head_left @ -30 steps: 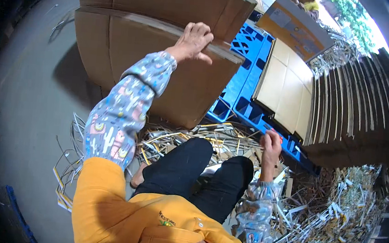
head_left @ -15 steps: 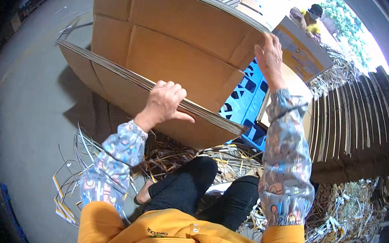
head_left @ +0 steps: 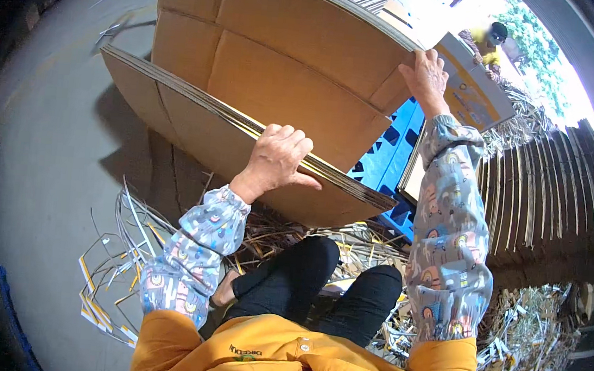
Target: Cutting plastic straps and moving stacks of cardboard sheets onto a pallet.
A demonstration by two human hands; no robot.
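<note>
My left hand (head_left: 278, 159) is closed over the upper edge of a near stack of flat brown cardboard sheets (head_left: 183, 115), thumb on the side facing me. The sheets stand on edge, leaning and slightly bowed. Behind them rises a taller stack of creased cardboard sheets (head_left: 286, 64). My right hand (head_left: 428, 78) grips that far stack at its upper right corner, fingers curled over the edge. An open wedge separates the two stacks. Below and to their right, part of a blue plastic pallet (head_left: 394, 146) shows.
Bundled cardboard sheets (head_left: 543, 193) stand on the right. Paper and cardboard scraps (head_left: 519, 353) cover the floor around my legs, with loose strips (head_left: 109, 275) at left. A person (head_left: 489, 43) is at the far right behind a printed cardboard panel (head_left: 468, 87).
My hands and the gripped stacks sit a little farther right in the picture, and the view has shifted slightly. Both hands keep their hold on the cardboard edges.
</note>
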